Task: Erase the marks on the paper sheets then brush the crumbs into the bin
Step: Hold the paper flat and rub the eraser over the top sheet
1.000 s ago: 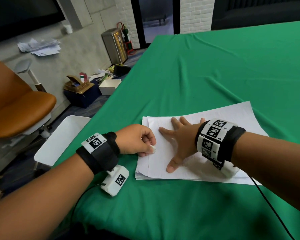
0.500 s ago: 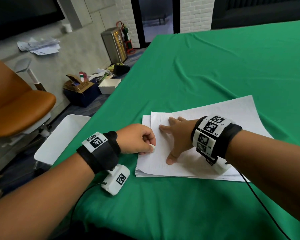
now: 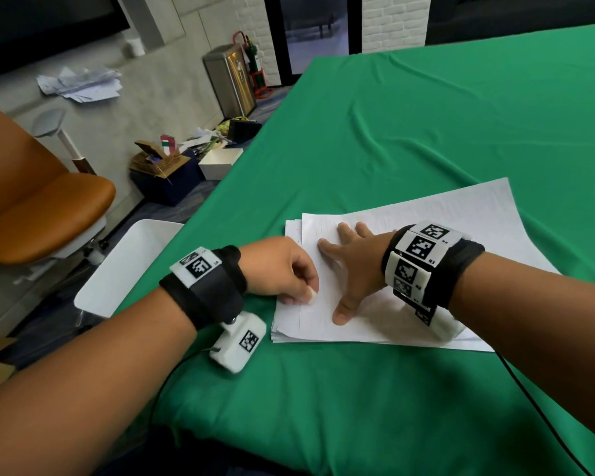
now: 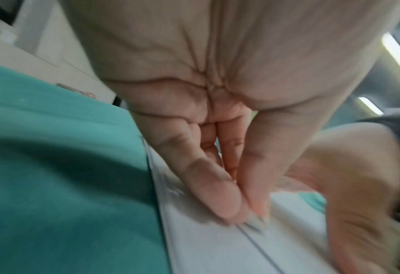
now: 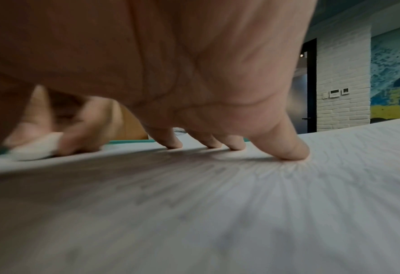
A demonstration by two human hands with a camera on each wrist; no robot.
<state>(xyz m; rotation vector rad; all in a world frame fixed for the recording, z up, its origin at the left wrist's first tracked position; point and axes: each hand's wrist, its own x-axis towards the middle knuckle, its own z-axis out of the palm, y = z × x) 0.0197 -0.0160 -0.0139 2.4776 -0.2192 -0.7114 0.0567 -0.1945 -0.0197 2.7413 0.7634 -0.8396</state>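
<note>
Two hands: both are seen on the paper stack, close together.
Left grip: a small white eraser (image 3: 311,294) is pinched between the curled fingers and thumb of the left hand (image 3: 279,267), and its tip is pressed to the top sheet near that sheet's left edge.
Right grip: nothing is held; the right hand (image 3: 352,269) is laid just beside the eraser with its fingers (image 5: 285,148) spread and straight, fingertips pressed on the paper.
Under the grip: the paper sheets (image 3: 423,221) are stacked unevenly, the top sheet set slightly askew over the ones below.
Marks: faint grey lines are seen on the top sheet, too blurred to read.
Below the stack: a green cloth (image 3: 409,115) is spread over the table.
Left of the grip: a white tray (image 3: 131,266) is seen off the table's edge, beside an orange chair (image 3: 38,204).
Far beyond the grip: a metal bin (image 3: 229,82) is stood against the wall.
</note>
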